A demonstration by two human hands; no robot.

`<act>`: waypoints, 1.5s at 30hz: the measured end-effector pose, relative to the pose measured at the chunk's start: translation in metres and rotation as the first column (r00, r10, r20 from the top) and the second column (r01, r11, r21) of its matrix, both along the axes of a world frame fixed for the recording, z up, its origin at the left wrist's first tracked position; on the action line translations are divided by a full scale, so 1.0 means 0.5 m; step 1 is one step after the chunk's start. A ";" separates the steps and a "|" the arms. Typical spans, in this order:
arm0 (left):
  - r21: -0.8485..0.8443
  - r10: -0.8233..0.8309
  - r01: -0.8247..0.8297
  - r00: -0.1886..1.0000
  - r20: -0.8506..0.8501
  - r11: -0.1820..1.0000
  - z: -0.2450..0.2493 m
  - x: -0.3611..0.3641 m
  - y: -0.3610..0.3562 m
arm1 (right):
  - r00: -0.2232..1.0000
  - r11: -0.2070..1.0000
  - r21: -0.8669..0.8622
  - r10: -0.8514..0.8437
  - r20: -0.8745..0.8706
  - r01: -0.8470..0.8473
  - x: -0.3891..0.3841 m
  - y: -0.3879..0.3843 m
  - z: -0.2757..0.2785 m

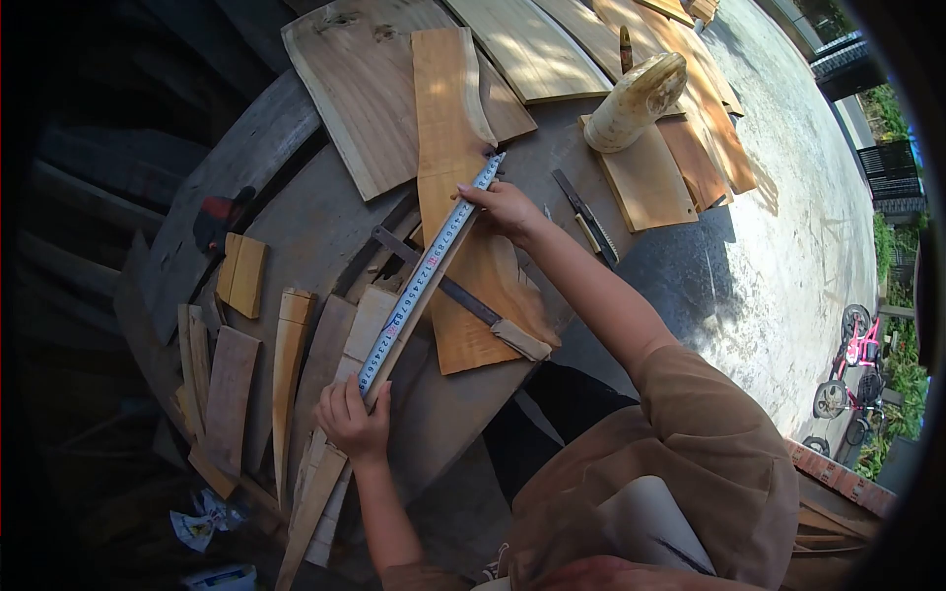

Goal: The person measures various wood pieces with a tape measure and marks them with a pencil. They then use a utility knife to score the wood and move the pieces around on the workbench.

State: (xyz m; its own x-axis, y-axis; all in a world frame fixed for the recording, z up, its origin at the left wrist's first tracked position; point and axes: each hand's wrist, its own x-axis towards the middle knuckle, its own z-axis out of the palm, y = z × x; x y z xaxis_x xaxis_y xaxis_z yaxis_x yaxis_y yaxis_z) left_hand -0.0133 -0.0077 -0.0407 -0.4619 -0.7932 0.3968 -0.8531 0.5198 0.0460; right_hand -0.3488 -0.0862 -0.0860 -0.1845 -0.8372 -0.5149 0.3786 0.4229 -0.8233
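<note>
A white measuring tape [419, 277] stretches diagonally along a narrow wooden strip [317, 512]. My left hand [355, 422] is closed around the strip and the tape's lower end. At the upper end, the thumb and fingers of my right hand [501, 210] pinch the tape. Beneath lies a wavy-edged orange-brown board [448, 108], and a dark metal bar tool with a wooden block [520, 339] crosses it. A knife-like tool [587, 222] rests to the right of my right hand.
Large boards [365, 128] lie at the top. A cloudy plastic bottle [631, 103] stands on a small board [645, 182]. Short wood pieces [232, 399] and a red-and-black tool [219, 219] are on the left. A pink bicycle [855, 364] is at the far right.
</note>
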 end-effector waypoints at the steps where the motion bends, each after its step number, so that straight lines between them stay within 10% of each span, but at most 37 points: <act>1: 0.000 -0.002 0.002 1.000 0.001 1.000 0.000 0.000 0.000 | 1.000 0.999 0.041 0.011 0.022 -0.012 -0.002 0.002 0.003; 45: 0.018 -0.014 0.014 1.000 0.004 1.000 -0.003 0.001 -0.001 | 0.987 1.000 0.011 -0.015 -0.158 0.018 -0.006 -0.003 -0.001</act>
State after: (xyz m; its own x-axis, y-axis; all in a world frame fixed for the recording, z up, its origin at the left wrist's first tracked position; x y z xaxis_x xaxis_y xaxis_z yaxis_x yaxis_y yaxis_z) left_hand -0.0129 -0.0083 -0.0421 -0.4744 -0.7936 0.3809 -0.8460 0.5307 0.0521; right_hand -0.3519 -0.0879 -0.0865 -0.2781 -0.8269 -0.4888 0.2511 0.4286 -0.8679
